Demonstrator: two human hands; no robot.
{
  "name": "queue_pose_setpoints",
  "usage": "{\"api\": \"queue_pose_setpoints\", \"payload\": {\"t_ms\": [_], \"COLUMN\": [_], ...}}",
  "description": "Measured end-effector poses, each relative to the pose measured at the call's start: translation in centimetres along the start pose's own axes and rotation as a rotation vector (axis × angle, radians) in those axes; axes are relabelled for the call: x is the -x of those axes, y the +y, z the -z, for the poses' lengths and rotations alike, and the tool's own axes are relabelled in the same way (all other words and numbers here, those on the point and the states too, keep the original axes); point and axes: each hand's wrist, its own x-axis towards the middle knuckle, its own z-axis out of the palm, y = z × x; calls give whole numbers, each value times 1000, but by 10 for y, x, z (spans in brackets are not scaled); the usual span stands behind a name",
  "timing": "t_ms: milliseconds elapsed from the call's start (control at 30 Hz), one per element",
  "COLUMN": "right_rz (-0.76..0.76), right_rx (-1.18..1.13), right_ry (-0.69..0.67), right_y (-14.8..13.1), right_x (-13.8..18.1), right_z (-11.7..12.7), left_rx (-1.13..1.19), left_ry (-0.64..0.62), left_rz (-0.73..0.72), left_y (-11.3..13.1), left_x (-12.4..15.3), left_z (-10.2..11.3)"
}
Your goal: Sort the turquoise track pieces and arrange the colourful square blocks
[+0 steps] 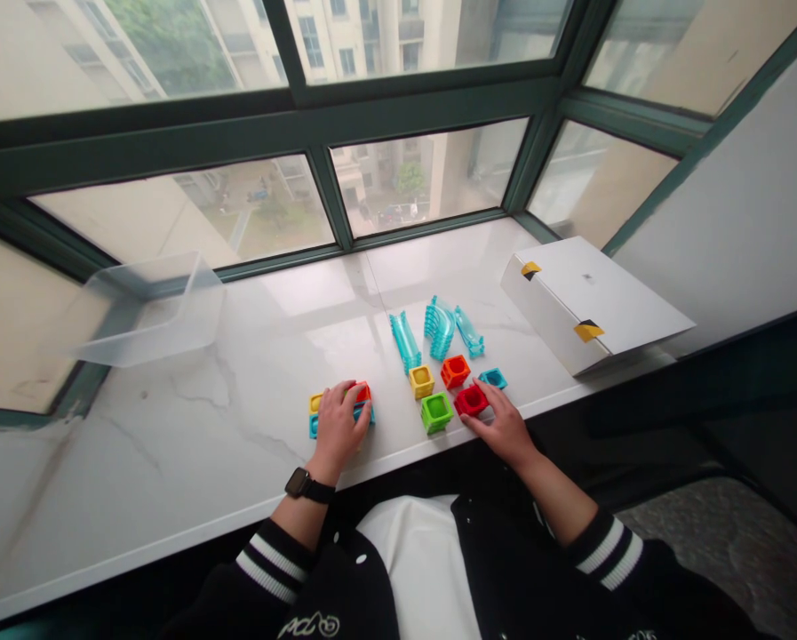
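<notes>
On the white marble sill (238,391), my left hand (339,425) lies over a small cluster of coloured toy cubes (363,397), its fingers curled over them; yellow, blue and red-orange edges show around it. My right hand (503,425) rests beside a red cube (471,400), fingertips touching it. Loose cubes stand between the hands: green (436,412), yellow (421,380), orange (455,371) and blue (493,379). Behind them lie three teal ribbed track pieces (440,327). A black watch is on my left wrist.
A clear plastic bin (151,311) sits at the back left of the sill. A white cardboard box (591,302) with yellow tape lies at the right end, overhanging the edge. Green-framed windows close off the back.
</notes>
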Motion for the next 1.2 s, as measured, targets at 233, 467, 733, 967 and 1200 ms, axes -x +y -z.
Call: {"api": "queue_pose_setpoints", "payload": {"t_ms": [233, 467, 733, 967, 1200], "right_rz": [-12, -19, -6, -18, -29], "right_rx": [-41, -61, -56, -61, -67], "right_ry": [-8, -6, 5, -5, 0], "right_y": [7, 7, 8, 11, 11], "right_x": [1, 3, 5, 4, 4], "right_z": [-5, -9, -13, -14, -15], "left_rx": [-83, -73, -60, -66, -64], "left_ry": [-28, -25, -15, -11, -12], "left_rz": [4, 7, 6, 1, -1], "left_y": [2, 1, 0, 1, 1], "left_x": [0, -1, 0, 0, 0], "left_z": [1, 1, 0, 0, 1]}}
